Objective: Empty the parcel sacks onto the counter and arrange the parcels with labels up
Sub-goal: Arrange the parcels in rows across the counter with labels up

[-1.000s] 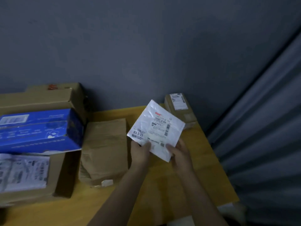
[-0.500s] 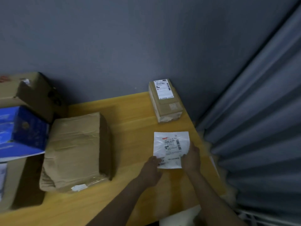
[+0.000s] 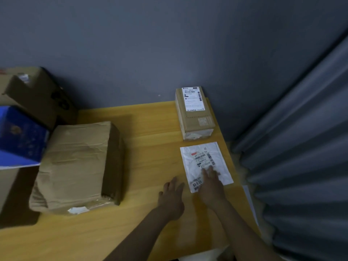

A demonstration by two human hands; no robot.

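A flat white mailer (image 3: 202, 159) lies label up on the wooden counter (image 3: 150, 147), near its right edge. My right hand (image 3: 211, 183) rests flat on the mailer's near part, fingers straight. My left hand (image 3: 172, 196) is open just left of the mailer, over the bare wood, holding nothing. Behind the mailer stands a small brown box (image 3: 194, 113) with its white label facing up. A larger brown paper-wrapped parcel (image 3: 79, 166) lies to the left, no label showing on its top.
At the far left are a blue box (image 3: 18, 136) and stacked cardboard boxes (image 3: 35, 93). A grey wall runs behind the counter and a grey curtain (image 3: 301, 147) hangs close to its right edge. Something white (image 3: 203, 256) shows below the counter's front edge.
The white mailer went from held up in both hands down to the counter in front of the small box. Both hands have let go; the left drew away, the right lies flat on it.
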